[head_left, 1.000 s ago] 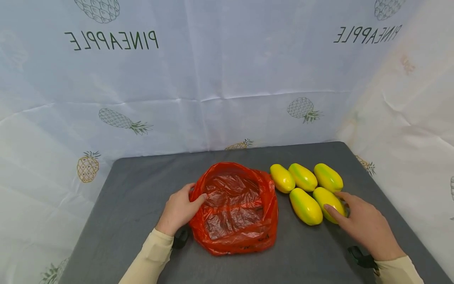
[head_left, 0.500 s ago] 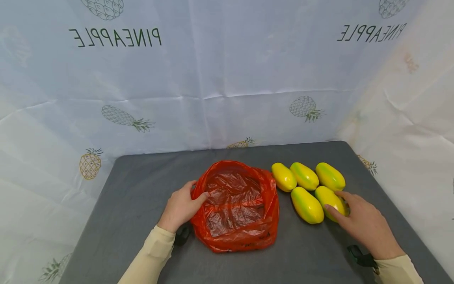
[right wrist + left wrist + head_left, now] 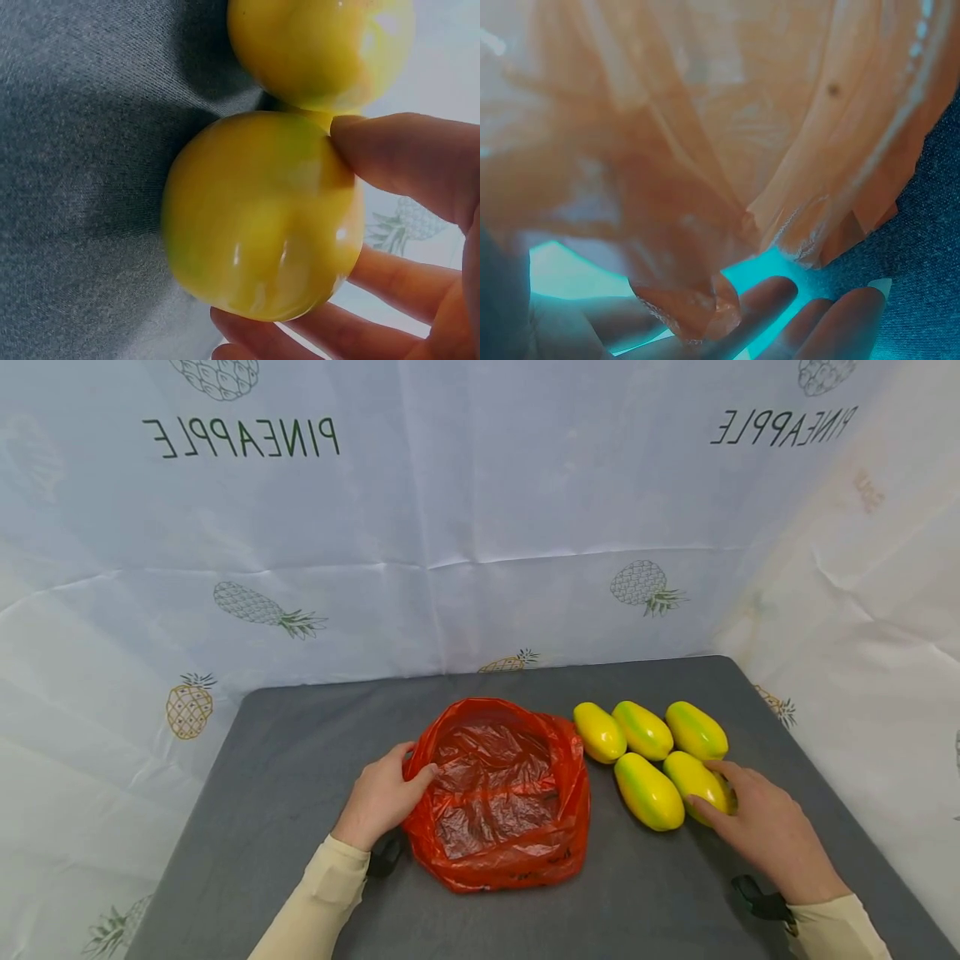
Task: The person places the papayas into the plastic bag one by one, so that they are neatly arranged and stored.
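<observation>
A red plastic bag (image 3: 495,802) lies with its mouth spread wide at the middle of the table. At its left rim is my left hand (image 3: 382,797), thumb over the edge and fingers outside, holding the thin film. My right hand (image 3: 768,827) grips the near right papaya (image 3: 693,783), a glossy yellow fruit with green streaks. In the right wrist view the thumb lies on one side of this papaya (image 3: 262,217) and the fingers on the other. It rests on the cloth, beside another papaya (image 3: 648,793).
Three more papayas stand in a back row: the left one (image 3: 600,732) close to the bag, a middle one (image 3: 642,731) and a right one (image 3: 697,730). A dark grey cloth covers the table (image 3: 300,752). White curtains (image 3: 487,510) with pineapple prints hang behind and at the sides.
The head view has shifted slightly. Both hands stay where they were, the left at the bag's rim and the right around the near right papaya.
</observation>
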### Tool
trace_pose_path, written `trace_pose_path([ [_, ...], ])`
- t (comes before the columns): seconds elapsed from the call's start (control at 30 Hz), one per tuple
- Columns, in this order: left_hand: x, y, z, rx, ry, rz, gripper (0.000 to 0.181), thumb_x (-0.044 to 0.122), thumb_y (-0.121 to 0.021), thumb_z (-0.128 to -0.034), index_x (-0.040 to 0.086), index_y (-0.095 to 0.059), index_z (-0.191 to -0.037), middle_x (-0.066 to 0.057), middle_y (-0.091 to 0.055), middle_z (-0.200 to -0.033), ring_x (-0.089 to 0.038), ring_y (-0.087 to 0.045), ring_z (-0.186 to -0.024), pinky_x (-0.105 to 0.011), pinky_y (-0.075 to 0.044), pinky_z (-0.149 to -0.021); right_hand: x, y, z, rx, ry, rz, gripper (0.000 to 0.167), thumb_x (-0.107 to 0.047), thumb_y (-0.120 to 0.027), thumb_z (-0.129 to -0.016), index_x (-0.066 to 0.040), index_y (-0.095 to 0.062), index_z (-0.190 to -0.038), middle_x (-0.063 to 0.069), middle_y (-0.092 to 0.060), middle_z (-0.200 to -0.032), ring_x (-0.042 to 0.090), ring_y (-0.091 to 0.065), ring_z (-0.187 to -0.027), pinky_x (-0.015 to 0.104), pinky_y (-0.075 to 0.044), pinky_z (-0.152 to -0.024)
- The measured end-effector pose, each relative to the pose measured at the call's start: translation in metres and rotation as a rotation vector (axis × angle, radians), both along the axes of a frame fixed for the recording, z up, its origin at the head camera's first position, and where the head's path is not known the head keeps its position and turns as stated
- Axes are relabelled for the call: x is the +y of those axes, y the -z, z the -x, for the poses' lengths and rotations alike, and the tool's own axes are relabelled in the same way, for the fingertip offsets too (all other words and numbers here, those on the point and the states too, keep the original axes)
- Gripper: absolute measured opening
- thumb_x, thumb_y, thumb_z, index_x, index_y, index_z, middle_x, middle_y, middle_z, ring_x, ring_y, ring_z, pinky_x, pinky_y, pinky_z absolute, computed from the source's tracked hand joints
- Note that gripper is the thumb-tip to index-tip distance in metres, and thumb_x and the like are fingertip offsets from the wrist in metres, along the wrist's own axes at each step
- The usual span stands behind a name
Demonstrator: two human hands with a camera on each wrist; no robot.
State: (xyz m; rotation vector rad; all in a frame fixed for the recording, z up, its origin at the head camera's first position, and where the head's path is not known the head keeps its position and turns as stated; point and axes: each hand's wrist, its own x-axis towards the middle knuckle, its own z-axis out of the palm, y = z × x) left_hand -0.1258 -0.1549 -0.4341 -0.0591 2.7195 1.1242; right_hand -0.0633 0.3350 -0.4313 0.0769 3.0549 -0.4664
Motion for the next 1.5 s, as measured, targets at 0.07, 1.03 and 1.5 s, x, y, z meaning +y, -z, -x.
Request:
trace_pose_path([
  [0.07, 0.0, 0.0, 0.0, 0.0, 0.001, -0.002, 0.067, 0.039, -0.071, -0.1028, 0.006, -0.051, -0.157, -0.016, -0.077, -0.125, -0.012, -0.073, -0.067, -0.037, -0.066, -0.067, -0.001, 0.0, 0.0, 0.0, 0.003, 0.0, 0.086, -0.06, -0.072, -0.098, 0.007, -0.055, -0.148, 0.041, -0.059, -0.141, 0.058, -0.06, -0.121, 0.072, -0.051, -0.092],
  [1.03, 0.0, 0.004, 0.002, 0.023, -0.011, 0.006, 0.062, 0.039, -0.074, -0.0999, 0.005, -0.059, -0.15, -0.014, -0.078, -0.122, -0.013, -0.072, -0.073, -0.038, -0.066, -0.07, -0.043, -0.054, 0.013, 0.148, -0.086, 0.001, 0.073, -0.052, -0.078, -0.096, 0.0, -0.06, -0.145, 0.035, -0.066, -0.131, 0.045, -0.068, -0.099, 0.058, -0.055, -0.074],
  [1.5, 0.0, 0.001, 0.002, 0.016, -0.015, -0.013, 0.061, 0.037, -0.075, -0.1004, 0.005, -0.059, -0.15, -0.014, -0.078, -0.121, -0.012, -0.072, -0.069, -0.037, -0.066, -0.07, -0.112, -0.065, 0.043, 0.197, -0.171, 0.116, 0.068, -0.044, -0.077, -0.098, -0.006, -0.058, -0.151, 0.026, -0.065, -0.144, 0.045, -0.065, -0.12, 0.065, -0.057, -0.093],
])
